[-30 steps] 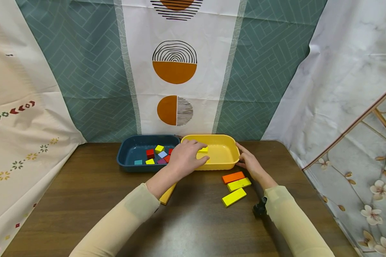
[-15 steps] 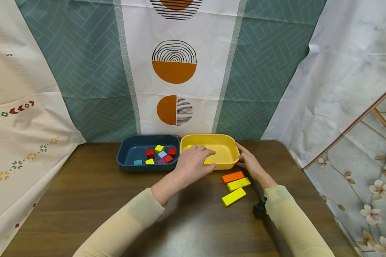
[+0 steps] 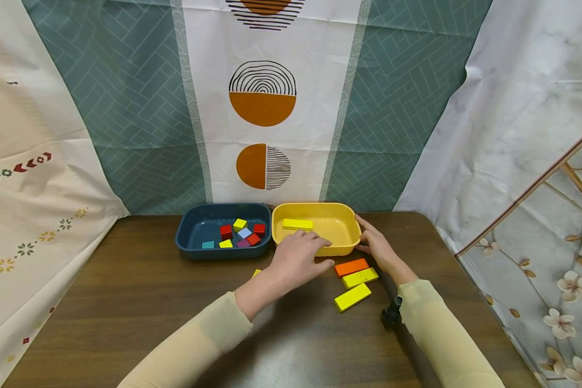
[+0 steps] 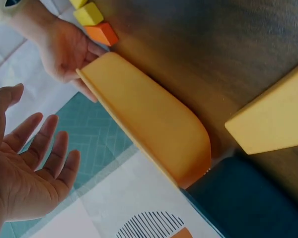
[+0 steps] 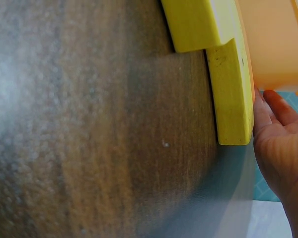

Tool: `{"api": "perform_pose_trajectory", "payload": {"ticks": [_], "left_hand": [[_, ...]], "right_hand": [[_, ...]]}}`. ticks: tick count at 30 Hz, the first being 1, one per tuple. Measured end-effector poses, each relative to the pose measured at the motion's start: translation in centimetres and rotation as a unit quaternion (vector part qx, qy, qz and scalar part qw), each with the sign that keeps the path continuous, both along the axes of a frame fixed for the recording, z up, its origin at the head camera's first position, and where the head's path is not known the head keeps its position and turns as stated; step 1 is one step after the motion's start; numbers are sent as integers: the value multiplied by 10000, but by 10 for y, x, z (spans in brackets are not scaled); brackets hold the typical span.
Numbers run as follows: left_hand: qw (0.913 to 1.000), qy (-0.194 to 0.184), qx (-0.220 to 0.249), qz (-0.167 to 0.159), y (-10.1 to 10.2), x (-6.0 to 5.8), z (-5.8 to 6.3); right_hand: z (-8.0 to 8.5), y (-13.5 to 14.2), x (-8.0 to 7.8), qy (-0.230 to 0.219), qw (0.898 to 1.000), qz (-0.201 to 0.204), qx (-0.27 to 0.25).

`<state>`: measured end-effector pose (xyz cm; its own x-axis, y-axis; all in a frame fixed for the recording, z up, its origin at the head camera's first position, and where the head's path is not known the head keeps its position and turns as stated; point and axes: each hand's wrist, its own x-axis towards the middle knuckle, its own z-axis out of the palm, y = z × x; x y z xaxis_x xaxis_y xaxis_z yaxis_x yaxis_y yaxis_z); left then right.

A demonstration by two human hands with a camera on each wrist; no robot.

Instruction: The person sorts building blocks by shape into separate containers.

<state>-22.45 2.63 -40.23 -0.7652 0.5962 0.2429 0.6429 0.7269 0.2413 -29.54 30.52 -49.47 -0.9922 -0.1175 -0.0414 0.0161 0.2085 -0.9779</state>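
My left hand (image 3: 298, 256) hangs with fingers spread and slightly bent over the front edge of a yellow tray (image 3: 346, 231), holding nothing. A long yellow block (image 3: 298, 224) lies inside that tray, towards its back left. At the tray's right end, my right hand (image 3: 380, 250) touches the outer wall with extended fingers. Just in front of it lie an orange block (image 3: 351, 267) and two yellow blocks, the nearer one (image 3: 352, 297) a little apart. A yellow-orange block (image 4: 273, 116) shows large in the left wrist view; my left forearm mostly hides it in the head view.
A dark blue tray (image 3: 186, 237) stands against the yellow one on the left, with several small coloured cubes inside. Patterned cloths hang behind and at both sides of the brown wooden table (image 3: 140, 302). A small black device (image 3: 392, 313) sits at the right wrist.
My left hand has drawn back from above the yellow tray, towards me and to the right, uncovering the yellow block in it. My right hand keeps its place at the tray's end.
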Motion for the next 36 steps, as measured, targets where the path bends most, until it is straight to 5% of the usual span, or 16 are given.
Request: {"api": "perform_pose_trajectory", "payload": {"ticks": [36], "left_hand": [[9913, -451, -1159, -426, 39, 22, -46]], "right_hand": [[8, -3, 3, -114, 9999, 52, -114]]}}
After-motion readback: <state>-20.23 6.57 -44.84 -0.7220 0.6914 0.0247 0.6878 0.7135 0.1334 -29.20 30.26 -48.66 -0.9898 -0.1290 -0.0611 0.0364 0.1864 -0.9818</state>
